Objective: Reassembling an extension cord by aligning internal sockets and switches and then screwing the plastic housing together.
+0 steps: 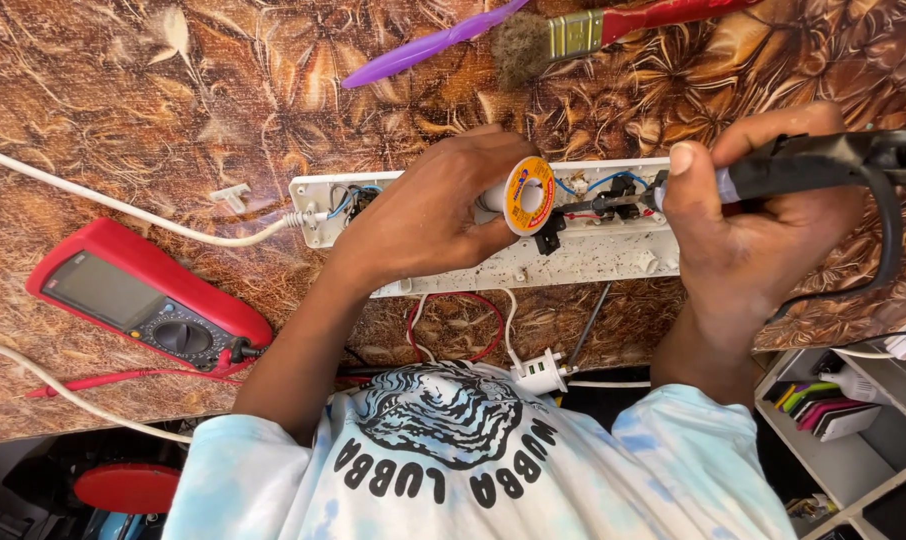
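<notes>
- The left hand (428,215) was closed around a small round spool of solder wire (526,195), held just above the opened white plastic power strip (593,262) on the desk.
- The right hand (748,225) gripped a black-handled soldering iron (823,165), tip beside the spool.
- Judgement: both hands needed steadying against the strip, with solder fed sparingly onto the heated joint.

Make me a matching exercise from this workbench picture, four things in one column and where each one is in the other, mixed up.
Things:
1. solder spool
2. soldering iron
3. red multimeter
4. paintbrush

Places:
A. lying on the table at the left of the picture
B. held in the left hand
C. lying at the top edge of the picture, beside a purple tool
D. held in the right hand, over the opened power strip

Pairs: 1-B, 2-D, 3-A, 4-C
</notes>
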